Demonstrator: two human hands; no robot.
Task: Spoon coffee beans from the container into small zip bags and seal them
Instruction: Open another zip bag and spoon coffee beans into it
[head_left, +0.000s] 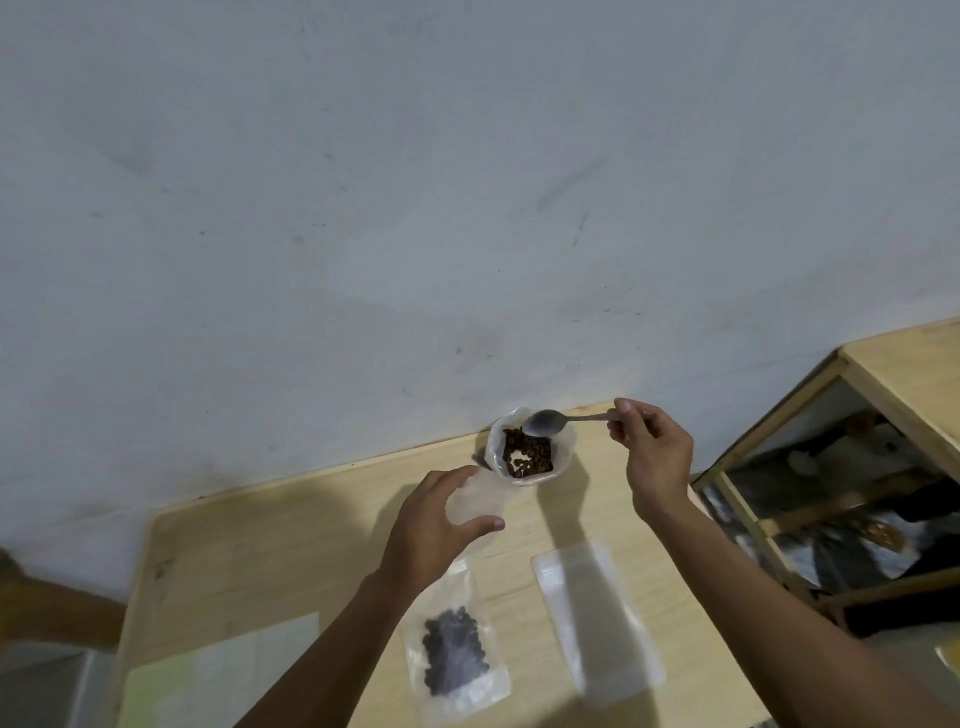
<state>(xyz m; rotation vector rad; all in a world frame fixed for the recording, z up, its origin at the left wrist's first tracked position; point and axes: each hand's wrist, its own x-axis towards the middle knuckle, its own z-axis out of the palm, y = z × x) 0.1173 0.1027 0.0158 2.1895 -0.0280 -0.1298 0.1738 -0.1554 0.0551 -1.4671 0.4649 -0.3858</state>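
Container (527, 454) of coffee beans (529, 457): sitting at centre frame against the wall, between your hands. Your right hand (655, 457) is pinching the spoon (545, 423), its bowl hovering over the container's upper rim. Your left hand (434, 525) is curling around an empty zip bag (475, 501) just left of the container. Filled bag (457, 657) and flat empty bag (597, 618) are lying lower centre on the table (260, 561).

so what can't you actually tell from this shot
All in the head view:
- Spoon: whether it holds beans; too blurred.
- Spoon handle: its end is hidden inside the right hand.
- Small bag in the left hand: open or sealed, and any contents; the fingers cover much of it.
- Bean bag on the table: its top is under the left wrist.
- Shelf: contents dark, cut off by the right edge.
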